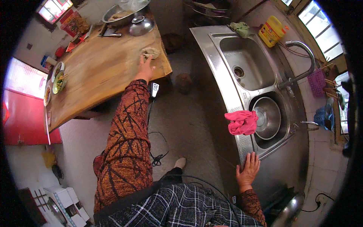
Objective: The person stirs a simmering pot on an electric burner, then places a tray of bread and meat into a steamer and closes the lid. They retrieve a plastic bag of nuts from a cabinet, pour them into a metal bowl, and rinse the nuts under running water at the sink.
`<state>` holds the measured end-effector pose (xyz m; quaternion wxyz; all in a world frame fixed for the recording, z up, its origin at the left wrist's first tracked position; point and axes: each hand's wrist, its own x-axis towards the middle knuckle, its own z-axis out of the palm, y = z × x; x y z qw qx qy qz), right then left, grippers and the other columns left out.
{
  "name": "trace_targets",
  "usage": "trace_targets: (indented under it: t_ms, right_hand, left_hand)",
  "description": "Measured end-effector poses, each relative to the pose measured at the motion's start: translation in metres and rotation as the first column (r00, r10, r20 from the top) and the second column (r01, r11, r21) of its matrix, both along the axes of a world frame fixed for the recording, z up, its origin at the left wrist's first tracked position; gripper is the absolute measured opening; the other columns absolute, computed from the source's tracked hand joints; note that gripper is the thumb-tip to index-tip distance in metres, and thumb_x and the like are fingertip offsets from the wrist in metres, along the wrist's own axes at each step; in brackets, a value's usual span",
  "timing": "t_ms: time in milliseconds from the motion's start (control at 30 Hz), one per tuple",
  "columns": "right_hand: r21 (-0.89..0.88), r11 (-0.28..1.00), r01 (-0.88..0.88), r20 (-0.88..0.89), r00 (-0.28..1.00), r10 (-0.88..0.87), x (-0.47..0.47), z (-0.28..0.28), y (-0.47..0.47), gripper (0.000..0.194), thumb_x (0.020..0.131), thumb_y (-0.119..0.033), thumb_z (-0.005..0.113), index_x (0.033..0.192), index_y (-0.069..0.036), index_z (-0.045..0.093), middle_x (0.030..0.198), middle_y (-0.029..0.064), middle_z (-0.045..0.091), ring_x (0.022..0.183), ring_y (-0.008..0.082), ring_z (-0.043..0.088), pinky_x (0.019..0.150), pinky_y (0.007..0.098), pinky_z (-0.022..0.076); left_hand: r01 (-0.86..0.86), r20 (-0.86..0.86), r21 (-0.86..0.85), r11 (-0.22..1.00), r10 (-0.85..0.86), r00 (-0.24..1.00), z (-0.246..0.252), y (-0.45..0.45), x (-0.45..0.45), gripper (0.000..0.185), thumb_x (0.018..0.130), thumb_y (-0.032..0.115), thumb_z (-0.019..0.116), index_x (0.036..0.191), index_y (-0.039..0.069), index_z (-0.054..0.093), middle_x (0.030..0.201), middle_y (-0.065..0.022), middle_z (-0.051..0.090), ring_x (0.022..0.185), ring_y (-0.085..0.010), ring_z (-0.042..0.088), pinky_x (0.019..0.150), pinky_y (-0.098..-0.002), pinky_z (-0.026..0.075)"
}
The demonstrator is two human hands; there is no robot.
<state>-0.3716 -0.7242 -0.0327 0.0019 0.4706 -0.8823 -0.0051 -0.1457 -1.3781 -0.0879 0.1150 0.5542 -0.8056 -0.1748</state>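
Observation:
My left hand (145, 69) reaches out to the wooden tabletop (105, 68), its fingertips on a crumpled beige cloth (150, 53) near the table's right edge. On the other side, my right hand (248, 171) rests flat with nothing in it at the near rim of the stainless steel double sink (217, 68). A pink cloth (242, 122) lies bunched on the sink's front edge, just beyond that hand. Partly beside the cloth, a round metal basin (268, 117) sits in the nearer sink bowl.
Bowls and plates of food, one a green bowl (59, 82) with chopsticks, stand at the table's left. A cleaver (110, 33), an upturned metal bowl (141, 25) and a large basin (124, 14) are at its far end. A yellow jug (272, 30) stands behind the sink. A cable (163, 154) lies on the floor.

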Motion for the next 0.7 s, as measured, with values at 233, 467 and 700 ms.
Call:
trace_targets:
  t_ms: [233,467,700]
  right_hand:
    - [-0.015,1.000,0.010,0.035,0.999,-0.009,-0.002,0.001,-0.001,0.081,0.081,-0.030,0.075,0.150,-0.007,0.039,0.158,0.0164,0.035,0.147,0.0419,0.028,0.120,0.0581,0.0183]
    - [-0.037,0.999,0.023,0.074,0.997,-0.020,-0.001,0.008,-0.004,0.082,0.080,-0.028,0.076,0.150,-0.009,0.039,0.158,0.0155,0.036,0.147,0.0410,0.027,0.121,0.0578,0.0162]
    - [-0.075,0.996,0.054,0.119,0.992,-0.045,0.001,0.016,-0.004,0.080,0.078,-0.025,0.077,0.149,-0.010,0.043,0.158,0.0129,0.037,0.148,0.0371,0.028,0.122,0.0542,0.0175]
  left_hand:
    - [-0.030,0.097,-0.049,0.998,0.035,0.995,0.005,-0.027,-0.009,0.051,0.090,0.013,0.069,0.139,0.015,0.054,0.146,-0.0165,0.047,0.131,-0.0379,0.050,0.106,-0.0447,0.046]
    - [-0.072,-0.005,-0.030,0.997,0.072,0.997,-0.012,-0.039,0.027,0.014,0.090,0.013,0.061,0.102,0.005,0.064,0.103,-0.0244,0.067,0.101,-0.0452,0.063,0.083,-0.0523,0.052]
    - [-0.239,-0.016,0.092,0.967,0.241,0.970,-0.044,-0.036,0.094,0.017,0.094,0.017,0.062,0.101,0.004,0.069,0.099,-0.0251,0.069,0.097,-0.0464,0.065,0.081,-0.0526,0.052]
